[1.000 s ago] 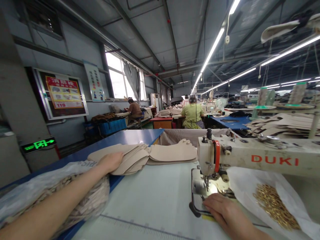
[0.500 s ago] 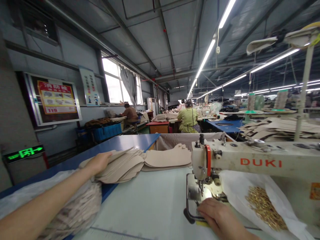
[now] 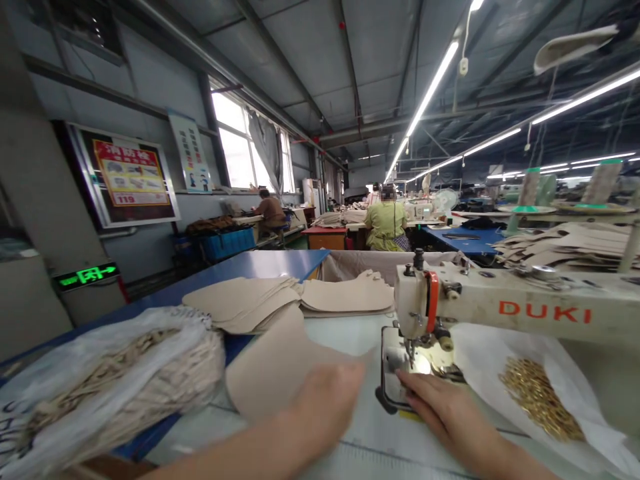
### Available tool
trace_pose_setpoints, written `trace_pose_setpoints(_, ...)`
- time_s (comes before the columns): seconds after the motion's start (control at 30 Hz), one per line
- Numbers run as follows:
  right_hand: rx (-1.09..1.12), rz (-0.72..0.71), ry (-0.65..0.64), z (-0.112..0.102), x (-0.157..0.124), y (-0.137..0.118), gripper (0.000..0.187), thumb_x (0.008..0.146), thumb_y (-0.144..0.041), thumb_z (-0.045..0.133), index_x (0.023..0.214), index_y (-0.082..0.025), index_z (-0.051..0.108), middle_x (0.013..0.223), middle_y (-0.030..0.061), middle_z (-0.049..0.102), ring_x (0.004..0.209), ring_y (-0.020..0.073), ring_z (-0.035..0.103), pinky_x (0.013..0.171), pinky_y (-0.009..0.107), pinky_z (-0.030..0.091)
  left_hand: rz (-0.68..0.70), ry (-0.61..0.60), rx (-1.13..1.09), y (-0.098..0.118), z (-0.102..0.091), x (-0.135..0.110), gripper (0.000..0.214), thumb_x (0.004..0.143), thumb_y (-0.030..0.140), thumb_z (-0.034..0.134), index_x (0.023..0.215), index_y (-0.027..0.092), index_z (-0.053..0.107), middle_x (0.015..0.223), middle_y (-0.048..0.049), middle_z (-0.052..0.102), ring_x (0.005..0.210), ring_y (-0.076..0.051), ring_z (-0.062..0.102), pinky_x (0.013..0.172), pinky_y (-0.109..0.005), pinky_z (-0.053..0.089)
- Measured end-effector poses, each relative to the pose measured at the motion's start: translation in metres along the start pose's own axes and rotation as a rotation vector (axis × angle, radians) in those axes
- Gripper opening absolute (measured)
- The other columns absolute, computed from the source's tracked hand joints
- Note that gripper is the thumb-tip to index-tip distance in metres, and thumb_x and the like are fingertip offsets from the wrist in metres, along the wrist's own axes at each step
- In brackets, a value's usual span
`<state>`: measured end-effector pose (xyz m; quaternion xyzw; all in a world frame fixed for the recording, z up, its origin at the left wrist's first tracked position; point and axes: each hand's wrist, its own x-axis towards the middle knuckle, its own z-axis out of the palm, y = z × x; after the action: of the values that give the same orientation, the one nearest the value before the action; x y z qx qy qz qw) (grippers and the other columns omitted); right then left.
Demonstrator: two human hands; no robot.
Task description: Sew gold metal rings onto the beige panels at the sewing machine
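My left hand (image 3: 327,400) is blurred by motion and holds a beige cut piece (image 3: 270,363) over the pale table, near the sewing machine. My right hand (image 3: 440,407) rests flat, fingers stretched, on the machine bed just below the needle (image 3: 414,357). The white DUKI sewing machine (image 3: 500,307) stretches across the right. A fanned stack of beige pieces (image 3: 250,303) lies behind on the table, beside a second stack (image 3: 350,297).
A plastic bag of pale strips (image 3: 115,380) lies at the left on the blue table edge. A white sheet with small gold metal parts (image 3: 540,397) sits at the right. Other people work at distant tables (image 3: 385,227). More cut pieces (image 3: 565,250) are stacked behind the machine.
My left hand has left the fanned stack and come toward the machine with one beige piece in it. My right hand stays by the needle.
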<state>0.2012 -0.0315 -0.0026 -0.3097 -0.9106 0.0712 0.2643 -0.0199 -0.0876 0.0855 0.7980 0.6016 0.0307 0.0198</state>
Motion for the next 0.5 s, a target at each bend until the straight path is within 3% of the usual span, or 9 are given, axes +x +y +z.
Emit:
trace_pose_setpoints(0.07, -0.02, -0.048, -0.017, -0.001, 0.0, -0.002, 0.036, 0.093, -0.021, 0.04, 0.127, -0.019, 0.05, 0.12, 0.0098, 0.06, 0.105, 0.02, 0.06, 0.089, 0.032, 0.049, 0.014, -0.077, -0.062, 0.022, 0.033, 0.004, 0.031, 0.078, 0.012, 0.04, 0.098, 0.016, 0.064, 0.084, -0.0134, 0.071, 0.076, -0.028, 0.068, 0.067, -0.036, 0.052)
trace_pose_setpoints(0.13, -0.033, -0.1, -0.056, -0.002, 0.001, -0.003, 0.032, 0.092, -0.021, 0.042, 0.121, -0.021, 0.056, 0.117, 0.0083, 0.062, 0.105, 0.0194, 0.06, 0.09, 0.031, 0.049, 0.009, -0.061, -0.135, 0.032, 0.051, 0.009, 0.03, 0.08, 0.016, 0.04, 0.1, 0.016, 0.063, 0.089, -0.0144, 0.071, 0.081, -0.03, 0.068, 0.07, -0.038, 0.053)
trace_pose_setpoints(0.23, -0.064, -0.15, -0.08, -0.002, 0.003, -0.003, 0.029, 0.091, -0.02, 0.044, 0.112, -0.022, 0.063, 0.108, 0.0075, 0.067, 0.099, 0.0185, 0.063, 0.087, 0.028, 0.051, -0.002, -0.025, -0.218, 0.032, 0.059, 0.014, 0.031, 0.084, 0.024, 0.039, 0.105, 0.017, 0.061, 0.094, -0.0134, 0.071, 0.086, -0.03, 0.068, 0.073, -0.04, 0.053)
trace_pose_setpoints(0.33, -0.118, -0.202, -0.021, 0.002, 0.004, 0.004, 0.026, 0.088, -0.024, 0.049, 0.108, -0.022, 0.066, 0.104, 0.0066, 0.069, 0.095, 0.0188, 0.065, 0.085, 0.027, 0.053, 0.038, -0.023, -0.259, 0.028, 0.063, 0.016, 0.03, 0.083, 0.028, 0.042, 0.104, 0.018, 0.062, 0.093, -0.0123, 0.072, 0.085, -0.03, 0.068, 0.074, -0.04, 0.054)
trace_pose_setpoints(0.5, -0.16, -0.306, 0.076, 0.006, 0.003, 0.013, 0.024, 0.088, -0.029, 0.051, 0.103, -0.024, 0.069, 0.102, 0.0034, 0.071, 0.092, 0.0174, 0.068, 0.083, 0.023, 0.054, 0.155, -0.07, -0.514, 0.019, 0.067, 0.003, 0.038, 0.08, 0.044, 0.054, 0.108, 0.019, 0.063, 0.09, -0.0077, 0.073, 0.082, -0.025, 0.069, 0.074, -0.032, 0.053)
